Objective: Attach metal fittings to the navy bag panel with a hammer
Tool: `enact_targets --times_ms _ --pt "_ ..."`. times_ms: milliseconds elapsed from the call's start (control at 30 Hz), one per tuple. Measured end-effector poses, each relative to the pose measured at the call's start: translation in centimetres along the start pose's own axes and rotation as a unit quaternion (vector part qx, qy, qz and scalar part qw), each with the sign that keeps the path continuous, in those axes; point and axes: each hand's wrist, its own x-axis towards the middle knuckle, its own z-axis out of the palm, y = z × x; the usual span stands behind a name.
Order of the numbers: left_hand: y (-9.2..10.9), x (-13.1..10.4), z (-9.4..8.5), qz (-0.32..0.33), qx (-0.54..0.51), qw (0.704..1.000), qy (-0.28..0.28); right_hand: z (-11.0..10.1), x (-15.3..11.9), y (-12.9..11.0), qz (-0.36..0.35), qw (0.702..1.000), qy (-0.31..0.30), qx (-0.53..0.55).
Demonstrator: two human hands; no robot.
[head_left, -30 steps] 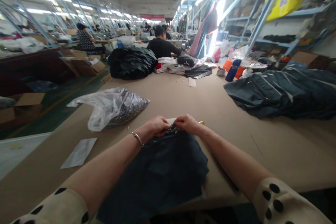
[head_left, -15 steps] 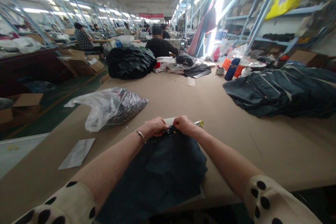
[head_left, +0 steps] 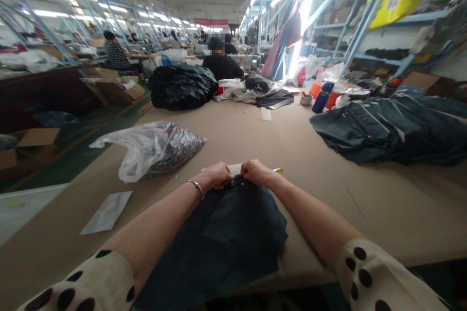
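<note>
A dark blue-green fabric piece (head_left: 229, 238) lies in front of me and hangs over the near table edge. At its far edge my left hand (head_left: 218, 175) pinches the cloth, fingers closed, a bracelet on the wrist. My right hand (head_left: 254, 173) is closed on the same edge, just to the right. Between the two hands shows a dark strip with small shiny metal bits (head_left: 239, 182), perhaps a zipper; its detail is too small to tell. Behind the hands a white sheet (head_left: 235, 168) shows, and a yellowish shiny item (head_left: 279, 170) sticks out past my right wrist.
On the brown table (head_left: 365, 223) a clear plastic bag of dark pieces (head_left: 164, 150) lies left, near a white paper (head_left: 107, 214). Dark fabric pieces with zippers (head_left: 394, 126) are heaped right, by a blue bottle (head_left: 323, 97). A dark fabric stack (head_left: 182, 86) and a seated person (head_left: 221, 64) are beyond.
Both hands keep their grip at the fabric's far edge, with only a very slight shift. The seated person's right-side arm has drawn in a little.
</note>
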Motion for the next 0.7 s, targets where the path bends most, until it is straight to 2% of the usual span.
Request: enact_targets --times_ms 200,367,467,600,700 --pt "-0.9 -0.5 -1.1 0.005 -0.034 0.999 0.017 0.3 0.2 0.5 0.008 0.998 0.027 0.053" --pt "-1.6 -2.1 -1.9 0.062 -0.187 0.980 0.006 1.1 -1.1 -0.2 0.017 0.975 0.088 0.202" --pt "-1.5 -2.9 -1.5 0.090 -0.277 0.957 0.005 2.1 -2.4 -1.5 0.026 0.932 0.059 0.357" --pt "-0.9 -3.6 -0.2 0.117 -0.321 0.940 0.016 3.1 -3.6 -2.7 0.026 0.834 -0.031 0.551" --pt "-0.5 -3.8 0.6 0.123 -0.324 0.937 0.037 3.1 -3.6 -2.5 0.027 0.776 -0.037 0.629"
